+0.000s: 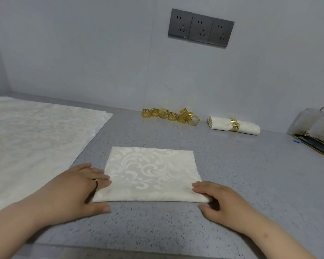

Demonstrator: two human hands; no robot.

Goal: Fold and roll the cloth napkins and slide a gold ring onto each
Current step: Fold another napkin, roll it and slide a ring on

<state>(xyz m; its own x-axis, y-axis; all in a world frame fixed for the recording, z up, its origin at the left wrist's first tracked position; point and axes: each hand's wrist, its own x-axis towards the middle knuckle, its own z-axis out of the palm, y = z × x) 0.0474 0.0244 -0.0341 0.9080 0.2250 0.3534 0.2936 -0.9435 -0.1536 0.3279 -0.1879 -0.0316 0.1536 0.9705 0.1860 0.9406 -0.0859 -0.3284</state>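
Head camera is looking down at a grey speckled countertop [251, 165] that is meeting a plain pale grey wall [82, 53]. On the wall three dark grey sockets [201, 28] are sitting side by side.

In the near middle of the countertop the folded napkin [151, 174], cream with a pale scroll pattern, is lying flat as a rectangle. The left hand [77, 186] is resting on its left edge: the fingers are lying straight and relaxed on the cloth, and the thumb is lying on the countertop just before the near edge. A thin dark finger band [96, 182] is showing on this hand. The right hand [221, 200] is covering the near right corner, the fingers lying over the cloth and the thumb just below the edge; whether it is pinching the corner or only pressing it, I cannot tell.

At the left a stack of open napkins [36, 137] is lying spread out. Against the wall a cluster of loose gold rings [169, 115] is standing. Just to the right of them a rolled napkin [221, 124] is lying with a gold band [234, 124] around its middle. At the far right edge a dark tray [314, 144] with a gold rim is carrying blurred clear containers [318, 122], and a small blue item [295, 140] is lying beside it.
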